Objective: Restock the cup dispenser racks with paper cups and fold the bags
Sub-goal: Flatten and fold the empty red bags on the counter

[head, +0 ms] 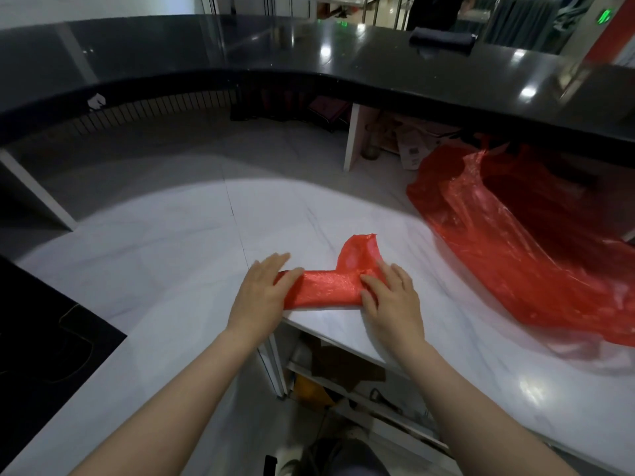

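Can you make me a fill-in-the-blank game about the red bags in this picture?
1. Both hands press a bag folded into a long ____.
2. The colour of the unfolded bag lying to the right is ____.
3. The left hand lies ____ on the bag, fingers straight.
4. The bags lie on a ____ counter.

Missing words: strip; red; flat; white

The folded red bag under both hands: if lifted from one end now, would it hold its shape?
Probably not. The folded red bag looks like thin, glossy film, so it should be floppy and very light. Its unfolded flap already stands up past the right hand, suggesting it springs open. On the smooth white counter it may slide once the left hand lifts.
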`<state>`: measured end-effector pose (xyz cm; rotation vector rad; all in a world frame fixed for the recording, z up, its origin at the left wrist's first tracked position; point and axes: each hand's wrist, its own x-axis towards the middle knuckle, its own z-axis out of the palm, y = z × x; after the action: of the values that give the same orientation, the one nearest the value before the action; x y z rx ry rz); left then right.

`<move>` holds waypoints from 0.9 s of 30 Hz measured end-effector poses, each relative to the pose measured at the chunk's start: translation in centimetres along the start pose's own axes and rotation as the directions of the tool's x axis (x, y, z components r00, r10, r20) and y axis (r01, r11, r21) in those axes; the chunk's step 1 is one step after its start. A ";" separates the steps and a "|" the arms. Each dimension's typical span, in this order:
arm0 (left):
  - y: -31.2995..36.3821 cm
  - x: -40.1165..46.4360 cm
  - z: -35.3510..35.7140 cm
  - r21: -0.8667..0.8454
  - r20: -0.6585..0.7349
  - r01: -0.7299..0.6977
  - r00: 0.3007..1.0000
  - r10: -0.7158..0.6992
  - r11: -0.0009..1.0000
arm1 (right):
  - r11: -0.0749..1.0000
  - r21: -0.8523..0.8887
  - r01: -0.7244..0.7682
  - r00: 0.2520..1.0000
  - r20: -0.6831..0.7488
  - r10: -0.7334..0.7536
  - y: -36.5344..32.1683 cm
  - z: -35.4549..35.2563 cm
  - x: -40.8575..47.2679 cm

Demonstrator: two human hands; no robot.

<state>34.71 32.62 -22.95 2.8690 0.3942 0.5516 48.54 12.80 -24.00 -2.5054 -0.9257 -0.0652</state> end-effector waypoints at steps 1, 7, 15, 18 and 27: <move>-0.3 -0.1 0.0 -0.015 0.079 -0.048 0.996 0.049 0.999 | 1.000 -0.024 0.020 0.997 0.070 -0.018 0.2 -0.1 0.1; -2.4 -0.9 -0.2 -0.115 0.335 -0.003 0.941 0.041 0.993 | 0.994 0.101 0.045 0.993 0.100 -0.055 1.1 -1.4 0.2; -1.3 1.6 -0.5 -0.393 0.143 0.436 0.899 -0.414 0.810 | 0.883 0.344 -0.319 0.947 0.079 0.312 0.5 -1.4 2.8; -0.8 2.8 -0.3 -0.250 0.090 0.487 0.872 -0.481 0.837 | 0.928 0.195 -0.318 0.948 0.037 0.317 0.1 -0.9 3.4; 2.1 4.4 1.3 0.161 0.114 0.026 0.993 -0.044 0.987 | 0.978 -0.112 -0.178 0.984 -0.013 0.178 0.0 -0.3 4.2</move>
<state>39.60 31.71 -22.12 3.0211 0.4892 0.3585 51.83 15.17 -22.87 -2.6812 -0.7104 -0.0656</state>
